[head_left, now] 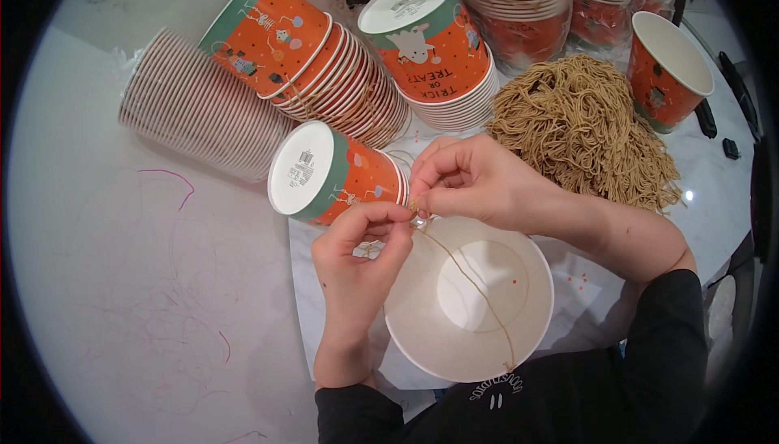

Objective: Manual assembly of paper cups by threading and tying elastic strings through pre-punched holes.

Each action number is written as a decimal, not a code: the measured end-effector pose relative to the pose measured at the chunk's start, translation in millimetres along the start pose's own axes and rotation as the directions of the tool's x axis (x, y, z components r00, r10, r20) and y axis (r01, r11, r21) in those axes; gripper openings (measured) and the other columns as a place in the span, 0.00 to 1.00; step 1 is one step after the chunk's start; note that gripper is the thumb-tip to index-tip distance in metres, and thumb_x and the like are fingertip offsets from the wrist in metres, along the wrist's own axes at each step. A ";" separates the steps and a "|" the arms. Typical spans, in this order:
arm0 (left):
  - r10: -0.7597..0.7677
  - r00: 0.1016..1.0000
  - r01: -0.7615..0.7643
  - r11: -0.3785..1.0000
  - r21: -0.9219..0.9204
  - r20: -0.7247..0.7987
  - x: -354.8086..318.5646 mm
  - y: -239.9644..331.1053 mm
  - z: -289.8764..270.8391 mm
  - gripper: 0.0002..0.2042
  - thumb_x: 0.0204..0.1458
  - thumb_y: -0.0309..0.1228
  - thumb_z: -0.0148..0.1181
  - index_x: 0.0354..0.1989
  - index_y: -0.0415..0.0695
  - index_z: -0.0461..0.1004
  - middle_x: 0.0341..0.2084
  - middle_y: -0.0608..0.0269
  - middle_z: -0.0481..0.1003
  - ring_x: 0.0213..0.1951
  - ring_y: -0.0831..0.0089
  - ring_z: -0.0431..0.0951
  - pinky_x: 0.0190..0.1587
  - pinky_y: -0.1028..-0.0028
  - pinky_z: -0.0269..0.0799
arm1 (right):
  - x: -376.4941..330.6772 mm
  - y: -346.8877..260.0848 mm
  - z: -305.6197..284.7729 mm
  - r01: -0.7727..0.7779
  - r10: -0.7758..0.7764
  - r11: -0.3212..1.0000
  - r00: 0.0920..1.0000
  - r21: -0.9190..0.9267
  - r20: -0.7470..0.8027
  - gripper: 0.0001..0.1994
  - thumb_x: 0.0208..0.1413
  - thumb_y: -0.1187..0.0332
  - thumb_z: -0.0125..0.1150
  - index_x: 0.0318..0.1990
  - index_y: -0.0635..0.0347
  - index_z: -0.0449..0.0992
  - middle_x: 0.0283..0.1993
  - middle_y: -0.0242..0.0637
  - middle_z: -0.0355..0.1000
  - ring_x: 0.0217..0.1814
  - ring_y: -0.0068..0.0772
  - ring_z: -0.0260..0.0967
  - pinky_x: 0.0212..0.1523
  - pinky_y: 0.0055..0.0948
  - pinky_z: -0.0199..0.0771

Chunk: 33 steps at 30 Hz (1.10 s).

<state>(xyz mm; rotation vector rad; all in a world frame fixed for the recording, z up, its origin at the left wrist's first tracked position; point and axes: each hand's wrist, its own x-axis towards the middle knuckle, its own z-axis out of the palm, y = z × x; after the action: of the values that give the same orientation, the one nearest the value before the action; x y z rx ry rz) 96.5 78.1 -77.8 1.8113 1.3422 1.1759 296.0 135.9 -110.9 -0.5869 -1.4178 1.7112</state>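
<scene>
A white-lined paper bucket (422, 326) sits in front of me with its opening facing up. From its far rim a thin tan cord (464, 272) runs across the opening to the near rim, where it ends in a small knot. My left hand (357, 253) pinches the cord at the far rim between thumb and forefinger. Right against it, my right hand (479, 180) is closed in a pinch on the same cord. The fingers hide the exact spot where cord meets rim. Just beyond my left hand lies an orange and green bucket stack (369, 172), bottoms toward me.
A heap of tan cords (580, 127) lies to the far right, beside an upright orange bucket (669, 71). Across the back stand upturned bucket stacks (434, 46), with a long nested row (203, 107) lying at left. Wrapped stacks (519, 6) stand behind. The tabletop (122, 265) is marbled.
</scene>
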 end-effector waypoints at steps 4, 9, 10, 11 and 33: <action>0.007 1.000 -0.007 1.000 -0.003 -0.008 -0.5 1.0 1.2 0.07 0.50 0.15 0.64 0.37 0.35 0.80 0.32 0.65 0.81 0.33 0.83 0.79 0.40 0.81 0.75 | -0.9 1.9 -1.0 0.075 -0.076 0.996 0.997 -0.056 -0.010 0.05 0.54 0.78 0.64 0.37 0.69 0.82 0.50 0.37 0.69 0.51 0.23 0.71 0.53 0.22 0.71; 0.013 1.000 -0.013 0.999 -0.040 -0.011 1.3 3.9 4.9 0.08 0.51 0.16 0.66 0.39 0.34 0.79 0.33 0.66 0.81 0.34 0.82 0.80 0.40 0.82 0.75 | -1.7 4.7 -0.2 0.178 -0.184 0.973 0.982 -0.147 -0.031 0.05 0.54 0.76 0.66 0.37 0.67 0.82 0.48 0.36 0.70 0.52 0.24 0.69 0.56 0.24 0.69; 0.013 1.000 -0.013 0.999 -0.039 -0.013 2.1 3.4 4.3 0.08 0.51 0.16 0.66 0.39 0.34 0.79 0.33 0.66 0.81 0.34 0.82 0.80 0.40 0.82 0.75 | -2.2 2.6 0.9 0.178 -0.184 0.973 0.982 -0.146 -0.028 0.05 0.54 0.76 0.66 0.37 0.67 0.82 0.48 0.36 0.70 0.52 0.24 0.69 0.56 0.24 0.69; -0.024 1.000 0.023 0.998 -0.052 -0.009 3.2 1.9 3.5 0.08 0.52 0.17 0.66 0.40 0.34 0.78 0.33 0.66 0.81 0.34 0.82 0.80 0.40 0.82 0.75 | -3.3 -1.3 2.3 0.195 -0.204 0.959 0.979 -0.204 -0.024 0.05 0.53 0.75 0.66 0.37 0.66 0.82 0.47 0.35 0.70 0.52 0.24 0.69 0.55 0.25 0.69; -0.241 0.932 0.320 0.897 -0.305 0.270 16.9 -7.2 -10.3 0.03 0.61 0.22 0.59 0.41 0.36 0.75 0.32 0.63 0.80 0.33 0.83 0.78 0.38 0.82 0.74 | -4.4 -8.6 -0.3 0.146 -0.155 0.925 0.988 -0.352 0.003 0.06 0.52 0.74 0.69 0.37 0.66 0.82 0.45 0.36 0.72 0.45 0.22 0.72 0.48 0.23 0.74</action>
<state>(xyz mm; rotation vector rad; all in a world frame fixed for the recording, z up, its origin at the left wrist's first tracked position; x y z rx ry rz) 85.9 95.9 -74.3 1.3963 1.1377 0.9459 301.2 132.7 -103.4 -0.6692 -1.7202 1.3329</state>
